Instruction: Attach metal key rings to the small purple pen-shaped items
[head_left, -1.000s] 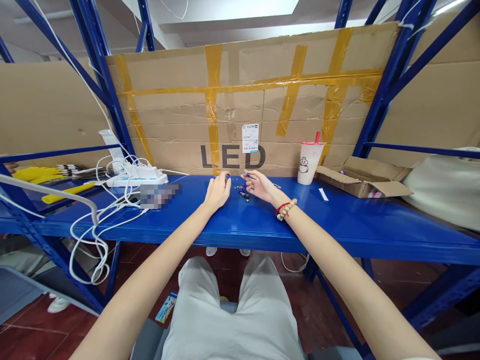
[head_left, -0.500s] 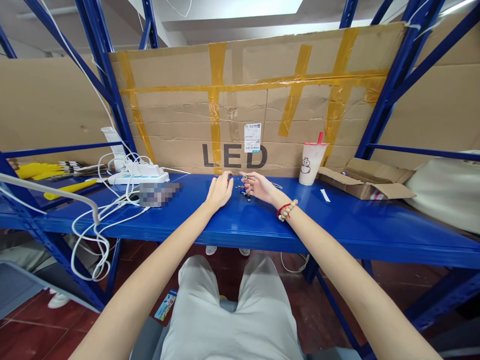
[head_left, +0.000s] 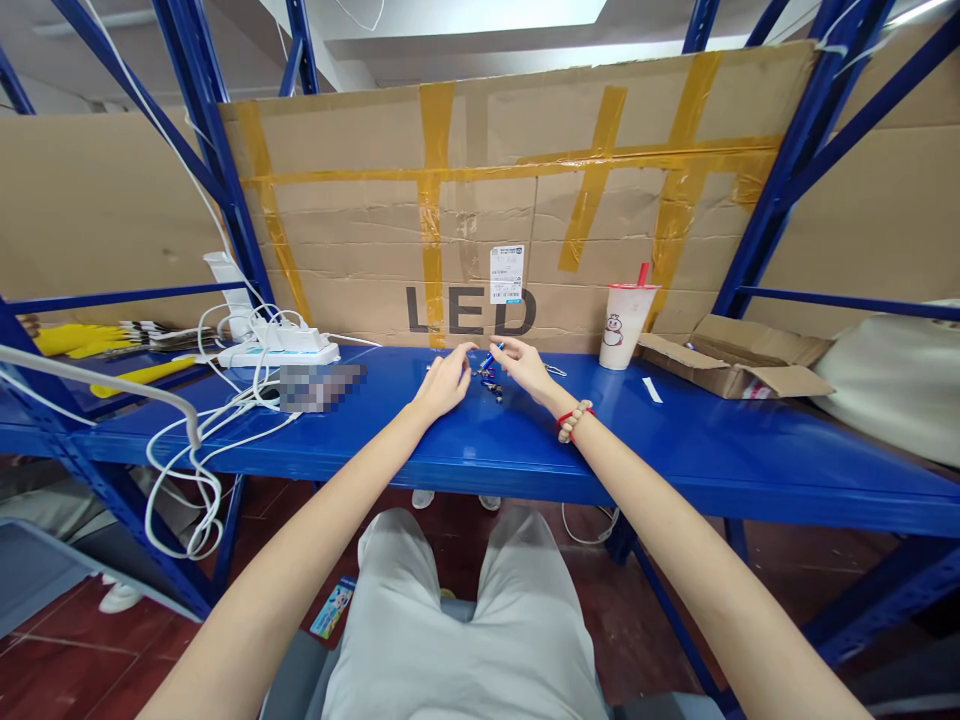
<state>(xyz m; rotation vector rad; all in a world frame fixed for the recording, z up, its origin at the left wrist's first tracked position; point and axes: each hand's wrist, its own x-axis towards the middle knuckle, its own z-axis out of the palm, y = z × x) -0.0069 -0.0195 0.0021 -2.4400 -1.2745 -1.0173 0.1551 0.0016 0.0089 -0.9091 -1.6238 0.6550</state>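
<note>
My right hand pinches a small, shiny blue cylinder between thumb and fingers, a little above the blue tabletop. Its exact kind is too small to make out. Left of it, my left hand rests low over the table with the index finger stretched forward and the thumb apart; nothing shows between them. Several tiny dark and metallic parts lie in a loose cluster between both hands. A small silvery loop lies just behind my right hand.
A white cup with a red straw stands right of my hands, beside a paper strip and an open cardboard box. To the left are a power strip and tangled white cables. A cardboard sheet backs the table.
My right hand has turned from palm-up to palm-down, and the blue cylinder in it now shows its side. My left hand's index finger has stretched and its thumb has come into view.
</note>
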